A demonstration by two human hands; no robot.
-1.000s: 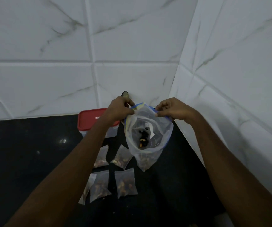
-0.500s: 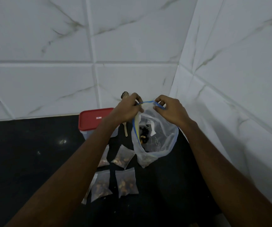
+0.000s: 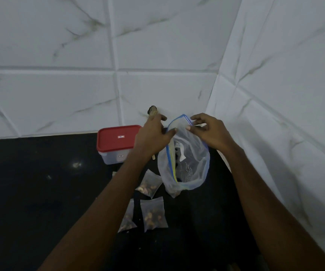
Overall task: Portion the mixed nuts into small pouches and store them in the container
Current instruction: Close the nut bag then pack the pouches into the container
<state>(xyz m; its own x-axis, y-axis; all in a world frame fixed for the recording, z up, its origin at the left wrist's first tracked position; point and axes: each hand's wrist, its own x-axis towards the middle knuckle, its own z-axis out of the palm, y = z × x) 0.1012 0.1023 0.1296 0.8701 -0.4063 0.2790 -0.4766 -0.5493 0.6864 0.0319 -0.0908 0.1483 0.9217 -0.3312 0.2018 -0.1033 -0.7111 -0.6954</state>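
The clear plastic zip bag (image 3: 193,165) with its blue and yellow seal strip is up off the black worktop (image 3: 40,192), held by the rim at both sides. The left hand (image 3: 151,137) pinches the left side of the mouth between thumb and finger, and the right hand (image 3: 210,133) pinches the top right corner of the strip, fingers curled in. The mouth gapes between them, facing the camera. That left hand also carries a wooden spoon (image 3: 152,110): the dark head sticks out above the fingers and the handle end pokes out below the palm. A few mixed nuts (image 3: 174,192) sit in the bag's low tip, which hangs over the worktop's back right corner, where the two white marbled tile walls (image 3: 60,55) meet. Just left, at the back edge, stands a lidded red-topped clear container (image 3: 118,137). In front of it three small filled clear pouches (image 3: 153,214) lie flat, partly under the left forearm.
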